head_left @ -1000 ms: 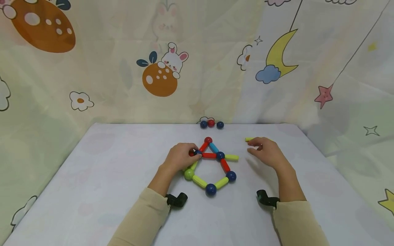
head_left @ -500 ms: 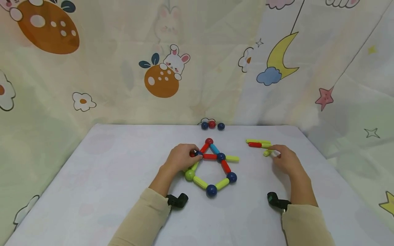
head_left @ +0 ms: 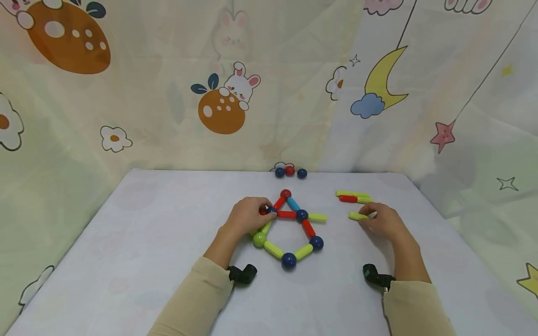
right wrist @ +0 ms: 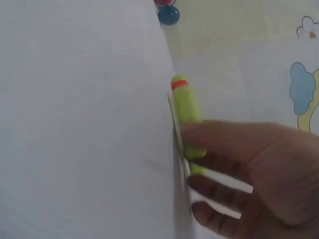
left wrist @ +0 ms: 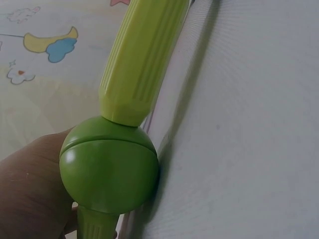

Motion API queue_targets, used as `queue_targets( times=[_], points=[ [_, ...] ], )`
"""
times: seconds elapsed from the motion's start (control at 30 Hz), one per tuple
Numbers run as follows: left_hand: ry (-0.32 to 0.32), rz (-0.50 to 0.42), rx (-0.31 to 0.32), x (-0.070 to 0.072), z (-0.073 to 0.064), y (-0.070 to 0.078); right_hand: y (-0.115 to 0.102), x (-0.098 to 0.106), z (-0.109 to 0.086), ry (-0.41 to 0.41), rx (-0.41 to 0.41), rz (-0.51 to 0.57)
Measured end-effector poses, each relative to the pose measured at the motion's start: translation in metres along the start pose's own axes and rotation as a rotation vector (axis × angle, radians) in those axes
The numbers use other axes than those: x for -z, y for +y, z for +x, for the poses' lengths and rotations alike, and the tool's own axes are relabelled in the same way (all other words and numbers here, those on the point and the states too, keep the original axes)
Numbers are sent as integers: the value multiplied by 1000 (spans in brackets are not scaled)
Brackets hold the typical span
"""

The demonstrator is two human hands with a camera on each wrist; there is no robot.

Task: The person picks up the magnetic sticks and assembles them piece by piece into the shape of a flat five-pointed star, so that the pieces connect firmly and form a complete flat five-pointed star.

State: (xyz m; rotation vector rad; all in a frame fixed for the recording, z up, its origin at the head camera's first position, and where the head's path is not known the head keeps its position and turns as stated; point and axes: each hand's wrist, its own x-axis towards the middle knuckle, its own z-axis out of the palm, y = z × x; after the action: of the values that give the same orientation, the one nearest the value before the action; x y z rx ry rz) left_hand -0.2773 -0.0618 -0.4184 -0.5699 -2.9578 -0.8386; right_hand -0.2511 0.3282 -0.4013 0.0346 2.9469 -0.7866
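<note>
My left hand pinches a dark blue ball at the left corner of a flat figure built from toy rods and balls. In the left wrist view, a green ball joined to a yellow-green stick is close to that hand. A red ball tops the figure, and a loose-ended yellow-green bar juts from its right-hand blue ball. To the right, my right hand pinches a yellow-green rod between thumb and finger, low over the table.
Behind the right hand lie more rods, a yellow-green one and a red one among them. Two blue balls and a red ball sit at the table's back edge. A patterned cloth hangs behind the white table.
My right hand moved right to the loose rods, then took one yellow-green rod and drew it slightly left and nearer. My left hand stays on the blue ball.
</note>
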Motion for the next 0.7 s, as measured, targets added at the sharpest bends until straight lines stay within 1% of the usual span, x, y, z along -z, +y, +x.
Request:
queue_targets(
  times=[0.2, 0.33, 0.5, 0.7],
  points=[
    [-1, 5, 3, 1, -1, 1, -8, 4, -2, -30, 23, 183],
    [-2, 10, 3, 1, -1, 2, -12, 6, -3, -70, 29, 284],
    [-1, 12, 6, 1, -1, 2, -13, 6, -4, -121, 49, 353],
    [-8, 9, 12, 0, 0, 1, -17, 4, -4, -237, 69, 417]
  ],
)
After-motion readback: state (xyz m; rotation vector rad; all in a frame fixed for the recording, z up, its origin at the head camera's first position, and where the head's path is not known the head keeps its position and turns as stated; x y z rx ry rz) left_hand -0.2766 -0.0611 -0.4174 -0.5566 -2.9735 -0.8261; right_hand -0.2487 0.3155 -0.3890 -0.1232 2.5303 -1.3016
